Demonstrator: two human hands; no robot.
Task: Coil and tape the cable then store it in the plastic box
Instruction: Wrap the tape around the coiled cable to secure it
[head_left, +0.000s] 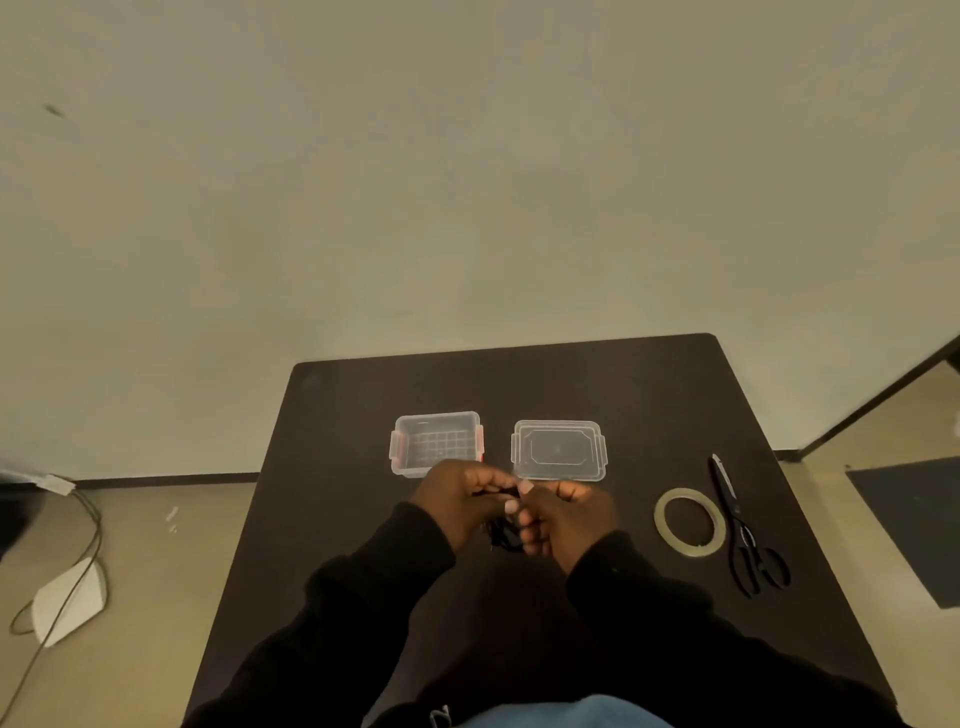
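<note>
Both hands, the left hand (457, 496) and right hand (563, 514), grip a black cable (503, 535) just in front of the open plastic box (436, 441); its lid (558, 449) lies beside the box.

Table (332, 467): we find its left side and near edge bare; box (436, 442) and lid (558, 450) block upper centre, tape (690, 524) and scissors (748, 535) the right.

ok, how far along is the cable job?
Done: plastic box is open, its lid beside it. In hand: both hands, left hand and right hand, are working the black cable into a coil. Left: the tape roll and scissors lie untouched; the box holds nothing yet.
</note>
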